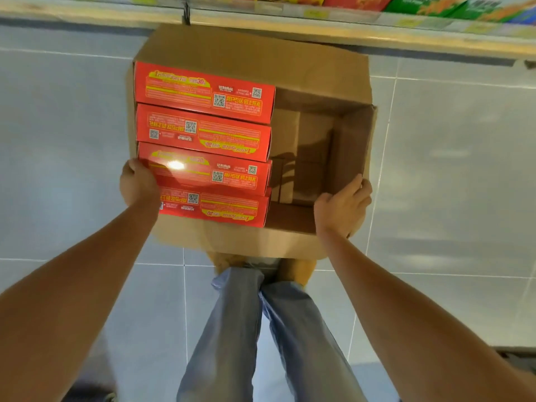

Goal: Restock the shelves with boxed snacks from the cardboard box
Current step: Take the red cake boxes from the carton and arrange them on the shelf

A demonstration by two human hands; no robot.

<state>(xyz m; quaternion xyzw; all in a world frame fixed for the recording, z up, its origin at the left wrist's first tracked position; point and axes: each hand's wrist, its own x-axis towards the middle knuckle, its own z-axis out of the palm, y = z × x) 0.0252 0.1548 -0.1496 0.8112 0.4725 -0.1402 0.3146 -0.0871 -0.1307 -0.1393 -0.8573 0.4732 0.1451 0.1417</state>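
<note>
Tiled floor (58, 146); fingers (355, 184) clasp carton (246, 53) (both sides).

Looking down into the cardboard box (352, 146) at four red snack boxes (203, 91) along its left side. Gripping the third snack box (208, 172) by its left end with left hand (139, 185), clasping the right wall with right hand (342, 207).

Floor (464, 169) is big pale grey glossy tiles w/ thin light grout lines, soft glare streaks across them. Shelf edge (319, 26) runs along the top w/ a price-tag strip; dark shadow band just under it.
</note>
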